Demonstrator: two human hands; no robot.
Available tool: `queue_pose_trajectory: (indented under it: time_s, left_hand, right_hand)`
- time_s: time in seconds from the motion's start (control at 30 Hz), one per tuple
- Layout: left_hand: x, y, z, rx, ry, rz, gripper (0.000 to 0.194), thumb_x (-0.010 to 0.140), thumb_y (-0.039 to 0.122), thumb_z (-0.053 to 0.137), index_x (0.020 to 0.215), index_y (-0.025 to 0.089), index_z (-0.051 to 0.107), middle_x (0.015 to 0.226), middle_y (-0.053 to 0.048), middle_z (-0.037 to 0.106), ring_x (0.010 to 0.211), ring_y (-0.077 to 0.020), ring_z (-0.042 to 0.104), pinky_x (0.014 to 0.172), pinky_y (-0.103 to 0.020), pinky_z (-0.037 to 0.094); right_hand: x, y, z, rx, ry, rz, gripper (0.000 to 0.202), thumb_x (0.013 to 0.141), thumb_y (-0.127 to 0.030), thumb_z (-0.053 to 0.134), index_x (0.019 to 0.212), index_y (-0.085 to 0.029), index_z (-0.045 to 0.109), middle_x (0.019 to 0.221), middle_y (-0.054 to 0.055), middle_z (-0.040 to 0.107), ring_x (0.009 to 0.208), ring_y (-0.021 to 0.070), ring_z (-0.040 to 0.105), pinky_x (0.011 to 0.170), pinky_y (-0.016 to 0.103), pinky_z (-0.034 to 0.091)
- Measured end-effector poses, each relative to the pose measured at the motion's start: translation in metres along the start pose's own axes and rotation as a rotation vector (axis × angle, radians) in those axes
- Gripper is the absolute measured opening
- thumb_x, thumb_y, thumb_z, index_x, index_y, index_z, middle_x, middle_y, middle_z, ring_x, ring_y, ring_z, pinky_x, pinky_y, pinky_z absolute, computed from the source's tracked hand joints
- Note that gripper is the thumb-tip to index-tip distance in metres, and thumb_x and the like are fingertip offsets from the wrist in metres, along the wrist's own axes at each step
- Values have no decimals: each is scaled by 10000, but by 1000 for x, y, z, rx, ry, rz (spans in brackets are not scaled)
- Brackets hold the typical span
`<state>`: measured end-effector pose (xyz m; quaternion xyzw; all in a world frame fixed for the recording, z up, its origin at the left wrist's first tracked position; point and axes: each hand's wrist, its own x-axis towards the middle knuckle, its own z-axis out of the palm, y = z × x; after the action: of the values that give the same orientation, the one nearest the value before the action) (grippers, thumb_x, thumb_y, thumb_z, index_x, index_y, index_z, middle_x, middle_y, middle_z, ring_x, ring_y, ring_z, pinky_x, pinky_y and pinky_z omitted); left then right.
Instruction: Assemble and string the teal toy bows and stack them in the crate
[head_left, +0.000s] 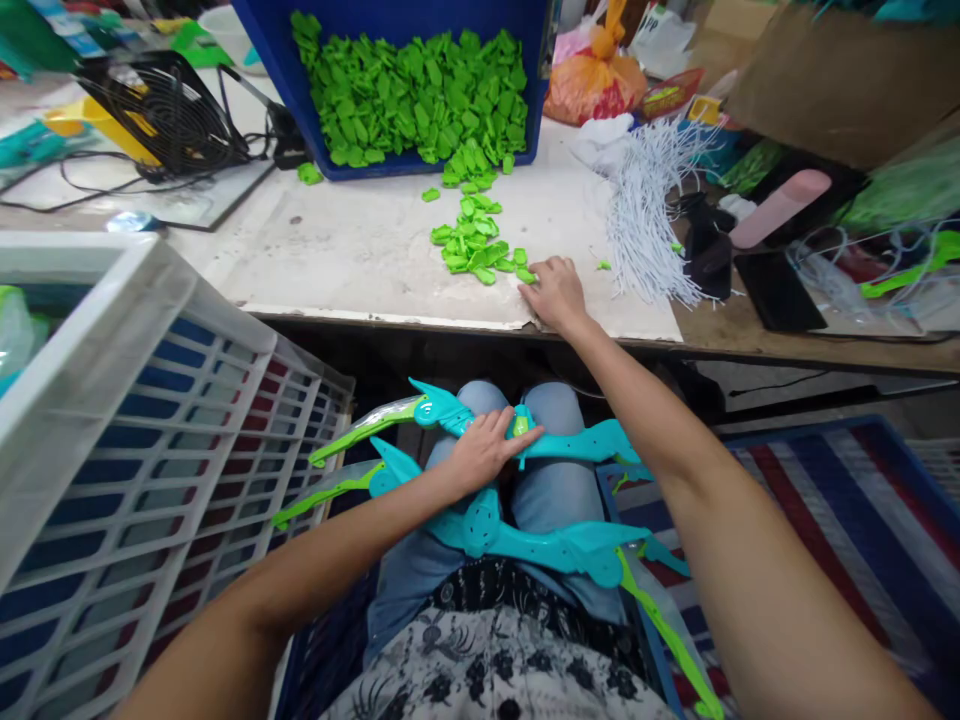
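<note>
Two long turquoise plastic pieces with lime-green arms lie across my lap, the upper piece nearer the table and the lower piece nearer my body. My left hand rests on the upper piece, fingers over its middle beside a small green part; whether it grips is hard to tell. On the table edge, my right hand has its fingertips at a small green piece, at the end of a loose pile of green pieces. Its fingers are bent close together.
A blue bin full of green pieces lies tipped toward me on the table. White strings and a dark phone are at right. A white crate stands left; a fan sits behind it.
</note>
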<state>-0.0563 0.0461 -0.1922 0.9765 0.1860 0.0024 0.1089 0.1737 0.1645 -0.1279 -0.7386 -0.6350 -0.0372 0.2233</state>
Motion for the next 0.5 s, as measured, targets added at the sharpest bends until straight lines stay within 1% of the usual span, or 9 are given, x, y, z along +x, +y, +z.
queue_pose_trajectory:
  time_s: [0.07,0.1,0.17,0.2,0.27,0.33,0.4,0.43,0.5]
  left_hand:
    - [-9,1,3,-52,54,-27,607,868,160,474,1419,334,286,1450,-158,268,1260,-338,362,941,-488,380]
    - [-16,2,3,-91,93,-42,571,871,192,487,1409,289,322,1455,-165,265,1292,-343,320,969,-494,361]
    - [-33,5,0,-188,132,-71,432,901,273,458,1327,199,448,1376,-175,388,1263,-317,365,992,-468,357]
    - [-43,7,-1,-240,107,-78,393,917,324,435,1274,174,499,1298,-171,468,1207,-297,427,979,-443,378]
    - [-60,13,-2,-320,-30,-76,458,894,468,455,1219,157,540,1134,-154,568,1058,-280,530,904,-413,438]
    - [-72,19,1,-374,-185,-101,594,812,575,536,1240,163,526,1065,-139,588,974,-287,566,832,-403,472]
    - [-74,25,5,-459,-260,-201,631,766,588,592,1249,188,520,1061,-120,593,959,-280,578,821,-385,477]
    - [-72,27,7,-523,-270,-263,581,771,565,602,1220,202,544,1061,-107,599,957,-266,584,828,-366,474]
    - [-64,30,11,-665,-251,-368,445,791,500,608,1127,208,602,1057,-84,619,962,-240,591,848,-332,461]
  right_hand:
    - [12,0,10,-18,-31,1,243,833,-242,484,969,-130,653,1018,153,613,997,304,498,881,429,392]
    - [15,4,9,-15,-44,13,243,839,-224,462,961,-134,652,990,146,625,965,295,512,856,417,399]
    - [15,18,-2,-3,-69,49,260,848,-211,434,958,-137,657,922,129,651,890,274,546,805,382,408]
    - [14,28,-11,-6,-87,63,262,847,-214,433,942,-140,666,885,119,661,857,266,558,784,366,408]
    - [12,51,-30,-30,-165,62,238,827,-222,466,872,-157,691,818,91,674,813,252,574,754,340,402]
    - [9,71,-45,-46,-289,37,188,787,-233,531,810,-181,710,773,60,679,792,236,582,740,316,398]
    - [4,83,-51,-21,-359,30,175,763,-254,571,829,-202,725,763,39,683,781,219,589,740,302,401]
    - [1,86,-52,-1,-346,33,197,761,-270,579,875,-207,727,776,37,685,781,213,592,748,301,406]
    - [-8,86,-50,25,-239,53,275,762,-297,582,985,-200,710,831,51,687,786,207,596,773,312,415]
